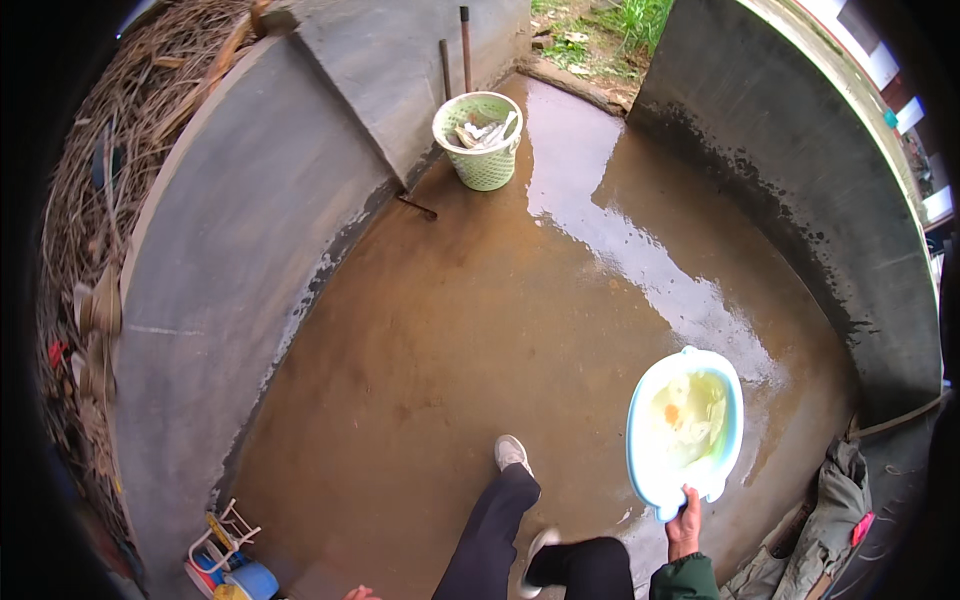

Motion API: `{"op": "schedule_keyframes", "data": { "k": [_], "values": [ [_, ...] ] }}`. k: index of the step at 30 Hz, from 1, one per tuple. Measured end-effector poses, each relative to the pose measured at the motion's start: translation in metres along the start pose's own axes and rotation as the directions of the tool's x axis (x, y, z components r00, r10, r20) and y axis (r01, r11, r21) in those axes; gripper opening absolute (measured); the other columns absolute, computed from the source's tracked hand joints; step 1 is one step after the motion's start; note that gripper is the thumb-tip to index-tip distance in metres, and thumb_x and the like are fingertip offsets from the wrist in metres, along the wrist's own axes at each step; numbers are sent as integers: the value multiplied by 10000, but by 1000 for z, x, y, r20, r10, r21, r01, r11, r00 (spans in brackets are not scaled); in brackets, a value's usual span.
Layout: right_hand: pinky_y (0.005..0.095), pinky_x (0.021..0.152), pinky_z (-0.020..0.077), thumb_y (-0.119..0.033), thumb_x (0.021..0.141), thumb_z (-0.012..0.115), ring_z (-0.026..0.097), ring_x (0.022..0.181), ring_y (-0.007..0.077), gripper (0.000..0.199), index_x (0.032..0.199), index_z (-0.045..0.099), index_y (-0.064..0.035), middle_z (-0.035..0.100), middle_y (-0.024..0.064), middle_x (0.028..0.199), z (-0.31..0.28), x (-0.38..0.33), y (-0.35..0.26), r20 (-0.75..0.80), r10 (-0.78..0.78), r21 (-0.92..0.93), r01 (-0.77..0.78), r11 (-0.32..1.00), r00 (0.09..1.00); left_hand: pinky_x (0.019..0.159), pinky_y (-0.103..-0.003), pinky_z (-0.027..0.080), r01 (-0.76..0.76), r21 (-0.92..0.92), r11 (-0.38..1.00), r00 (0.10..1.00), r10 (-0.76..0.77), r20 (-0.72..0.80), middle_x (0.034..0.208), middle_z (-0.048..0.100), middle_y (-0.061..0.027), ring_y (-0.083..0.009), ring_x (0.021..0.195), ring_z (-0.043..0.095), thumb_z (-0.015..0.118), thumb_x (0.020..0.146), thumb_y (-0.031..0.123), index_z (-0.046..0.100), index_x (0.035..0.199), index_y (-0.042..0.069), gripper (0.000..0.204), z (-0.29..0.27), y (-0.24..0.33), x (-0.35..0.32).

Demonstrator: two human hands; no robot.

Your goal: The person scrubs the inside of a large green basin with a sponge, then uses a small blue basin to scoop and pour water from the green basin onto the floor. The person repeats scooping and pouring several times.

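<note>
Head view: right grip [686, 524] pinches the basin [637, 445] ahead by its rim, left grip [362, 594] unclear.

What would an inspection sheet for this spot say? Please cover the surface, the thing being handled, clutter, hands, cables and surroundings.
Surface: brown floor, wet-looking, with a shiny patch.
Job's things: pale blue basin, holding pale pieces and something orange, hard to identify.
Clutter: green basket with crumpled pale items; blue container at lower left; grey cloth at lower right.
Hands: right hand grips the basin's near rim; left hand barely shows at the lower edge, its grip unclear.
Cables: nothing seen that is clearly a cable.
Surroundings: grey walls on both sides, heaped twigs beyond the left one, green plants past the far opening.
</note>
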State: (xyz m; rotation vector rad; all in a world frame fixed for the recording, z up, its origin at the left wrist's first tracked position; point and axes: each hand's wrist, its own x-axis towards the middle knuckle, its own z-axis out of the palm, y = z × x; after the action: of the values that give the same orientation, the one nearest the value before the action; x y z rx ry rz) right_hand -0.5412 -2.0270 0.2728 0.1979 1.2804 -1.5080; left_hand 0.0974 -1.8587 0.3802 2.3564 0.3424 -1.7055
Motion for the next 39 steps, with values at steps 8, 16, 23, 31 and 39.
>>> {"op": "schedule_keyframes", "data": {
  "k": [8, 16, 23, 31, 39],
  "values": [
    [380, 1001, 421, -138, 840, 622, 546, 1090, 223, 417, 1221, 506, -15, 580, 65, 1165, 74, 127, -78, -95, -27, -40, 23, 999, 995, 729, -431, 568, -248, 26, 968, 956, 240, 171, 984, 619, -180, -327, 883, 665, 397, 1004, 344, 436, 1208, 11, 392, 159, 195, -59],
    [344, 939, 435, -81, 822, 607, 527, 1055, 194, 410, 1210, 492, -19, 560, 47, 1116, 181, 242, -160, -49, 75, -152, -81, 985, 996, 786, -399, 542, -343, -104, 934, 915, 357, 187, 1061, 591, -175, -285, 935, 638, 407, 1003, 329, 462, 1207, 0, 391, 334, 352, -110],
    [372, 972, 420, -113, 845, 603, 526, 1076, 217, 413, 1229, 479, -26, 560, 58, 1133, 304, 340, -209, 61, 137, -269, -116, 956, 989, 821, -392, 533, -351, -186, 918, 879, 391, 272, 1086, 585, -179, -274, 955, 634, 426, 1000, 327, 459, 1233, 5, 399, 429, 473, -102],
    [384, 1006, 404, -155, 850, 602, 515, 1130, 231, 495, 1288, 435, 1, 535, 89, 1222, 439, 434, -218, 100, 149, -307, -112, 945, 984, 852, -397, 522, -332, -327, 885, 839, 435, 326, 1151, 569, -170, -268, 1008, 611, 501, 960, 393, 433, 1272, 23, 489, 547, 672, -30],
    [382, 1017, 395, -180, 840, 633, 503, 1146, 231, 559, 1319, 408, 0, 520, 91, 1248, 493, 519, -220, 105, 204, -386, -150, 910, 973, 944, -461, 480, -163, -639, 751, 875, 410, 258, 1302, 448, -232, -326, 1130, 539, 662, 848, 453, 167, 1414, 18, 868, 666, 814, 62]
  ]
}}
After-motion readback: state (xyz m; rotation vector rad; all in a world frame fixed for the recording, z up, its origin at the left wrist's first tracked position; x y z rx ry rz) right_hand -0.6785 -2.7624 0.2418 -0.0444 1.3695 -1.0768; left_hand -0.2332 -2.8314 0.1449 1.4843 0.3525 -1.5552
